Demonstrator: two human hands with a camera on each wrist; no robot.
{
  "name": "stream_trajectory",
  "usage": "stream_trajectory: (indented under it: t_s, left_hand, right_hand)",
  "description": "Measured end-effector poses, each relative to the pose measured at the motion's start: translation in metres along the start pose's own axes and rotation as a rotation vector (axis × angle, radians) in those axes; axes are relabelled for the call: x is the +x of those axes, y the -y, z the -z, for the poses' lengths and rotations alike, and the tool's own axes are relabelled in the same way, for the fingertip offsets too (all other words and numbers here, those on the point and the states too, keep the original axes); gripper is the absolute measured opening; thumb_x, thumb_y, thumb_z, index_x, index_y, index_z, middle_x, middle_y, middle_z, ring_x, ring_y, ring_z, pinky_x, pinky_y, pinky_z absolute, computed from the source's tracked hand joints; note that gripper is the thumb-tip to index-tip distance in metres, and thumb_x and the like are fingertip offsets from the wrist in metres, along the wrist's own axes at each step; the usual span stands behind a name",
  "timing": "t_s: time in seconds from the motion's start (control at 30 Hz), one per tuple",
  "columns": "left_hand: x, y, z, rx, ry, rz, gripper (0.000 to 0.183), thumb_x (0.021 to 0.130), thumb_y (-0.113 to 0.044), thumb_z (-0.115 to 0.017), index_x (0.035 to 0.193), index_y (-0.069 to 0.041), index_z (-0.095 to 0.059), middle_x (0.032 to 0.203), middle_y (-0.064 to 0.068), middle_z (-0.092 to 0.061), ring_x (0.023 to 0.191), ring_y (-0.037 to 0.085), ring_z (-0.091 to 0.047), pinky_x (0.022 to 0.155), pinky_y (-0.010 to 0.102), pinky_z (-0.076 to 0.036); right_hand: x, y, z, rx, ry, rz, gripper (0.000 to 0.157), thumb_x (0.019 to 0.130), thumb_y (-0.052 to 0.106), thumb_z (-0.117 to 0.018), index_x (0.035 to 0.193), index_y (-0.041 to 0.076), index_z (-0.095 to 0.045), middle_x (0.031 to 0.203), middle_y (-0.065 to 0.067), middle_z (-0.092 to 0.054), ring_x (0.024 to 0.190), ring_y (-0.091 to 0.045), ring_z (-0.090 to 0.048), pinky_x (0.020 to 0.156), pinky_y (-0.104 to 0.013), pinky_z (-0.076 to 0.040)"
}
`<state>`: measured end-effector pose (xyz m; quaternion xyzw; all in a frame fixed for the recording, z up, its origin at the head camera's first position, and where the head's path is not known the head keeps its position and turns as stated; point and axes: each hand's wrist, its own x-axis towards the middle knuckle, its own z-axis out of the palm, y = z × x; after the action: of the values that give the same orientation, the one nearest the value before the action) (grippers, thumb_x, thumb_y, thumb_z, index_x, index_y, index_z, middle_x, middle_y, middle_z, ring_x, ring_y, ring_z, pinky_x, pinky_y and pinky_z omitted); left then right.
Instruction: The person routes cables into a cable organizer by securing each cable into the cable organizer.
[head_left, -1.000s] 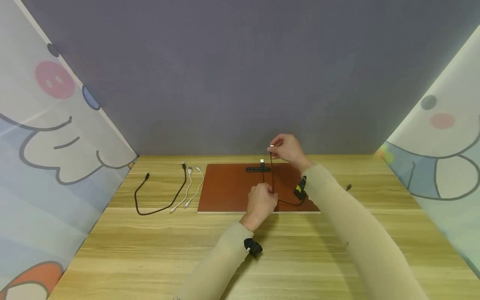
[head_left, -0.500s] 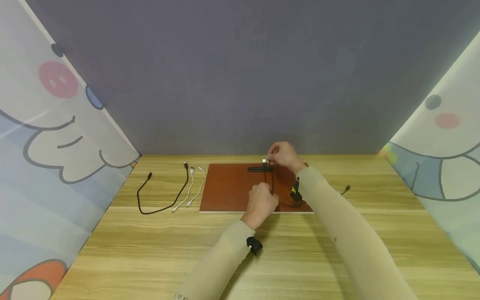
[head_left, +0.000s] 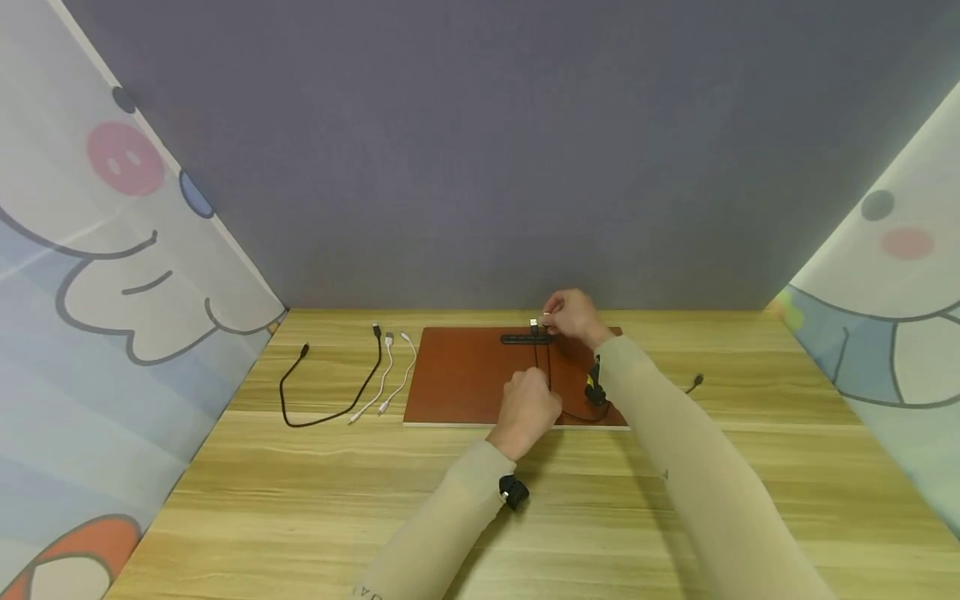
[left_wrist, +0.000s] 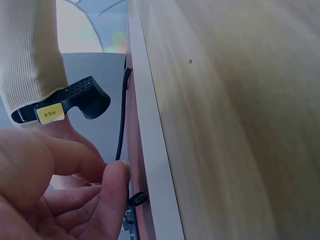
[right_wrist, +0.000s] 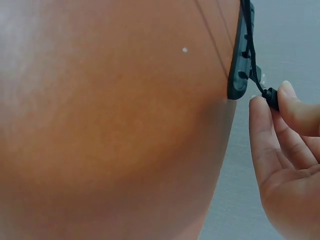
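Observation:
My right hand [head_left: 572,315] pinches the plug end [right_wrist: 271,98] of a black USB cable between thumb and fingertips, just beyond the right end of a black cable clip [right_wrist: 239,75]. That clip lies along the back of the brown board [head_left: 450,379]. In the head view, another USB plug [head_left: 534,323] with a metal tip sits at the clip, its black cord running forward over the board. Lower down, my left hand [head_left: 527,406] holds the black cable [left_wrist: 123,110] between thumb and index finger, close over the board's front edge.
To the left on the wooden table [head_left: 337,500] lie a curved black cable [head_left: 315,423] and two white cables [head_left: 384,375], [head_left: 408,367]. A black cable end [head_left: 698,380] pokes out right of my right sleeve. A grey wall [head_left: 480,167] stands behind the table.
My right hand has lowered the cable's plug end from above the board to the clip, bending the cable. My left hand keeps its hold in nearly the same place. The view has shifted slightly.

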<state>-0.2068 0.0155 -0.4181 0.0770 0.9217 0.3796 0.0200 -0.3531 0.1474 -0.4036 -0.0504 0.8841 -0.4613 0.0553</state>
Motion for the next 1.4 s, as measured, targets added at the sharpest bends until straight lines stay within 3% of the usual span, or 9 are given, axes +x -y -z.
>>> stream_trajectory:
  t_s: [0.43,0.77,0.93,1.17,1.4]
  left_hand:
    - [0.001,0.0,-0.004,0.074,0.003,-0.033,0.047,0.086,0.003,-0.062,0.05,-0.018,-0.039,0.044,-0.009,-0.029,0.035,0.005,-0.026,0.033,0.02,-0.021]
    - [0.003,-0.004,-0.005,0.164,0.006,-0.035,0.047,0.087,0.002,-0.064,0.052,-0.017,-0.04,0.046,-0.008,-0.033,0.04,0.008,-0.032,0.037,0.023,-0.03]
    - [0.003,-0.004,-0.005,0.15,0.011,-0.028,0.047,0.089,0.003,-0.064,0.053,-0.017,-0.04,0.046,-0.007,-0.031,0.039,0.008,-0.03,0.035,0.022,-0.026]
    - [0.001,-0.004,-0.005,0.092,0.018,-0.027,0.046,0.091,0.004,-0.061,0.052,-0.015,-0.044,0.042,-0.005,-0.036,0.033,0.006,-0.031,0.033,0.02,-0.025]
    - [0.0,-0.002,-0.004,0.123,-0.012,-0.05,0.047,0.093,0.0,-0.062,0.053,-0.016,-0.043,0.045,-0.006,-0.033,0.036,0.006,-0.028,0.033,0.02,-0.024]
  right_hand:
    - [0.002,-0.004,-0.008,-0.094,-0.01,0.025,0.012,0.09,0.004,-0.077,0.097,-0.004,-0.069,0.089,-0.016,-0.069,0.077,-0.025,-0.071,0.069,-0.032,-0.059]
    - [0.003,-0.007,-0.01,-0.288,-0.048,0.081,0.017,0.091,0.015,-0.077,0.097,0.0,-0.072,0.094,-0.013,-0.071,0.088,-0.028,-0.063,0.079,-0.04,-0.051]
    - [0.002,-0.007,-0.012,-0.296,-0.032,0.07,0.02,0.095,0.015,-0.073,0.104,-0.002,-0.072,0.102,-0.018,-0.07,0.097,-0.036,-0.063,0.085,-0.046,-0.052]
    - [0.0,-0.006,-0.013,-0.315,0.01,0.047,0.028,0.1,0.015,-0.066,0.121,-0.003,-0.072,0.128,-0.023,-0.065,0.125,-0.042,-0.054,0.101,-0.051,-0.048]
    - [-0.001,-0.004,-0.012,-0.35,0.026,0.057,0.032,0.102,0.014,-0.062,0.128,-0.004,-0.067,0.123,-0.023,-0.066,0.116,-0.04,-0.059,0.094,-0.049,-0.052]
